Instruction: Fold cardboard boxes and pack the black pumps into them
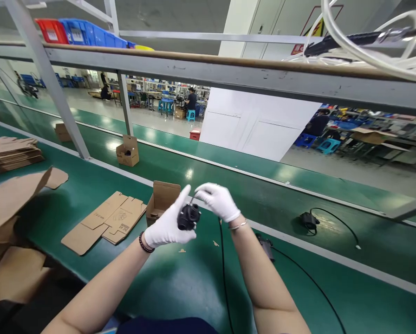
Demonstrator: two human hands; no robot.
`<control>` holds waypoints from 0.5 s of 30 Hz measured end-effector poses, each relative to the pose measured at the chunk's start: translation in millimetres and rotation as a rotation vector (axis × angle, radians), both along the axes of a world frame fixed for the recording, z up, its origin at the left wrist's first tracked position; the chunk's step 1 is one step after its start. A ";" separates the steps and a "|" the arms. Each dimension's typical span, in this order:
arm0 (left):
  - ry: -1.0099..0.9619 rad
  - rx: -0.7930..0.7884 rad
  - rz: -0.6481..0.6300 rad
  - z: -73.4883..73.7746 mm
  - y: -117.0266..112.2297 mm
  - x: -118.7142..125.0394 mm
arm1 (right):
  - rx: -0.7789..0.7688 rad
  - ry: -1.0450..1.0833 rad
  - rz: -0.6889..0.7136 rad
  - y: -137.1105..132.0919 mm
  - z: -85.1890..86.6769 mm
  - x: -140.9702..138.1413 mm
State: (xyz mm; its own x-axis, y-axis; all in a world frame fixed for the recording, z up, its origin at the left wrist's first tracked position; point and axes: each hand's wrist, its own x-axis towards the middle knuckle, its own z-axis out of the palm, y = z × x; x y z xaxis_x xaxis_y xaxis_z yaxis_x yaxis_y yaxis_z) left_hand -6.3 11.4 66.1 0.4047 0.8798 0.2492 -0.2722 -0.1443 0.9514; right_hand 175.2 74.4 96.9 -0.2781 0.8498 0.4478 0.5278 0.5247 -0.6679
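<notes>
Both my hands wear white gloves and meet above the green bench. My left hand [166, 223] is wrapped round a black coiled cable bundle [189, 216]. My right hand [217, 200] pinches the top of that bundle, where a thin end sticks up. A black cord [223, 260] hangs from the bundle down toward me. An open small cardboard box [161, 200] stands just behind my left hand.
Flat cardboard blanks [105, 221] lie left of the box, with more stacked cardboard [9, 155] at far left. A black adapter with cord [308, 220] rests on the green conveyor [229, 162]; another open box [127, 151] sits farther back. Several people work in the background.
</notes>
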 end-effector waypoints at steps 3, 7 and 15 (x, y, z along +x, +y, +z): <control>-0.303 -0.079 0.256 -0.8 10.1 -13.2 | -0.082 -0.148 0.177 -25.4 -32.3 -13.0; -0.595 -0.263 0.441 -3.4 33.0 -35.9 | 0.091 -0.466 0.381 -85.2 -27.1 -14.6; -0.035 0.008 -0.172 -14.3 3.7 -34.1 | 0.314 -0.308 0.111 -50.3 52.5 -23.4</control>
